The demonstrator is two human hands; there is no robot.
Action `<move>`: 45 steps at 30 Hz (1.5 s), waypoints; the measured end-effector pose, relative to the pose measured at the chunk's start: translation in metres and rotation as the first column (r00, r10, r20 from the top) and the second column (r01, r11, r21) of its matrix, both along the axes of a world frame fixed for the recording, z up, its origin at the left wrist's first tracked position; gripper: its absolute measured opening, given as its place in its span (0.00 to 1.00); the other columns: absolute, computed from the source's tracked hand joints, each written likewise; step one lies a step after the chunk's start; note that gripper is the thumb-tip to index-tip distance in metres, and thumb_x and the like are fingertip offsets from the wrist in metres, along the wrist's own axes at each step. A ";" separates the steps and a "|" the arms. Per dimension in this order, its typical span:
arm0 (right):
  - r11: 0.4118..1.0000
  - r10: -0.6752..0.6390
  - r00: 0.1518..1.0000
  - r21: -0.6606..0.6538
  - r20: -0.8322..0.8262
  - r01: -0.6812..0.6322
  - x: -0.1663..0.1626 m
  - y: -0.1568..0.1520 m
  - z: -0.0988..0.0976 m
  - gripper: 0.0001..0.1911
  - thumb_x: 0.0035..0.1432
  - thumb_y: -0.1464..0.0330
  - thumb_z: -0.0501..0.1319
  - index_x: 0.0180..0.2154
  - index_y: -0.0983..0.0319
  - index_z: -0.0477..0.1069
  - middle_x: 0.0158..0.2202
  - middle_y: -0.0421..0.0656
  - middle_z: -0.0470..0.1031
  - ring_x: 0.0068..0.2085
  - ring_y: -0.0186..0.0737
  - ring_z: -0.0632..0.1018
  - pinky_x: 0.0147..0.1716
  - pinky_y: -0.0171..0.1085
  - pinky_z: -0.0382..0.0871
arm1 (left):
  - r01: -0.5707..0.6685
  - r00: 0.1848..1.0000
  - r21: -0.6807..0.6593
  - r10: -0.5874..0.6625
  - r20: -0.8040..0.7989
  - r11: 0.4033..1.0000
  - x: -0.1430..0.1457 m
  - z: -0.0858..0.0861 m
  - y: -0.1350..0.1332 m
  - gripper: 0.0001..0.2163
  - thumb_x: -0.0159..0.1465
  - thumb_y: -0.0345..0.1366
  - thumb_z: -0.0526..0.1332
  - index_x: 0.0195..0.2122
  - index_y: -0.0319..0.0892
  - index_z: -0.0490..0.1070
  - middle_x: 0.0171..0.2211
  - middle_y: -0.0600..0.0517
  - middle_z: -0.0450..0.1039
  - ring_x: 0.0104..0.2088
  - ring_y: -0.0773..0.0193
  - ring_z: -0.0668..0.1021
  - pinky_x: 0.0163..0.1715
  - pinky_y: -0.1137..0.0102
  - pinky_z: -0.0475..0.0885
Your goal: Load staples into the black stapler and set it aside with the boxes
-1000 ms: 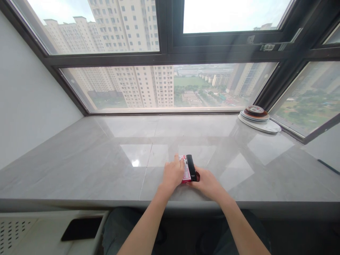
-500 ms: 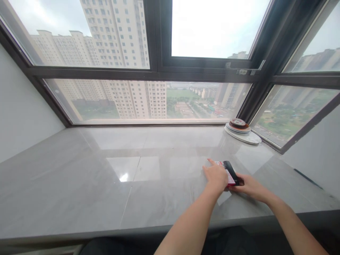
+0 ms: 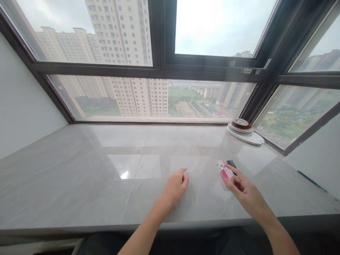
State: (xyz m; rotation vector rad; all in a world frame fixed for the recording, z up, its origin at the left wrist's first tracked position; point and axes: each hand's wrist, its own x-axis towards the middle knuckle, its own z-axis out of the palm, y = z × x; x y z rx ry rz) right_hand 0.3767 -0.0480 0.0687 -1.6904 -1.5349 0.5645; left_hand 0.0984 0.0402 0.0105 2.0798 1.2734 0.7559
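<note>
A small pink and white box (image 3: 224,171) with a black object (image 3: 231,164) beside it lies on the grey stone sill (image 3: 79,177), right of centre. My right hand (image 3: 243,189) reaches over the box, fingertips touching its near end, fingers loosely stretched. My left hand (image 3: 175,186) rests on the sill well left of the box, fingers loosely curled with the index finger pointing forward, holding nothing.
A stack of round plates (image 3: 244,131) sits at the far right corner of the sill by the window frame. A white wall (image 3: 21,106) closes the left side. The sill's front edge runs just before my arms.
My left hand has let go of the box and moved left, away from it. My right hand stays at the box, which now stands apart from the left hand.
</note>
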 end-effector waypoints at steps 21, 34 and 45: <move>0.982 0.190 0.752 -0.136 0.632 -0.134 -0.171 0.026 -0.067 0.35 0.71 0.47 0.43 0.74 0.47 0.43 0.76 0.34 0.40 0.75 0.58 0.38 0.69 0.65 0.31 | -0.119 0.833 0.335 0.278 -0.479 0.935 -0.131 -0.007 -0.053 0.23 0.76 0.44 0.49 0.72 0.57 0.54 0.73 0.56 0.50 0.73 0.53 0.53 0.70 0.49 0.53; 0.984 0.176 0.758 -0.104 0.628 -0.142 -0.168 0.026 -0.074 0.35 0.71 0.47 0.43 0.74 0.46 0.42 0.76 0.35 0.44 0.75 0.56 0.39 0.69 0.64 0.33 | -0.115 0.858 0.311 0.252 -0.447 0.943 -0.133 -0.008 -0.054 0.22 0.76 0.43 0.50 0.70 0.55 0.57 0.73 0.55 0.52 0.73 0.54 0.53 0.70 0.49 0.53; 0.985 0.170 0.750 -0.103 0.639 -0.136 -0.168 0.027 -0.075 0.35 0.71 0.47 0.42 0.74 0.47 0.43 0.76 0.35 0.43 0.75 0.57 0.38 0.69 0.64 0.32 | -0.104 0.855 0.322 0.250 -0.455 0.941 -0.134 -0.009 -0.054 0.23 0.75 0.45 0.51 0.71 0.55 0.57 0.73 0.54 0.51 0.73 0.52 0.53 0.70 0.49 0.53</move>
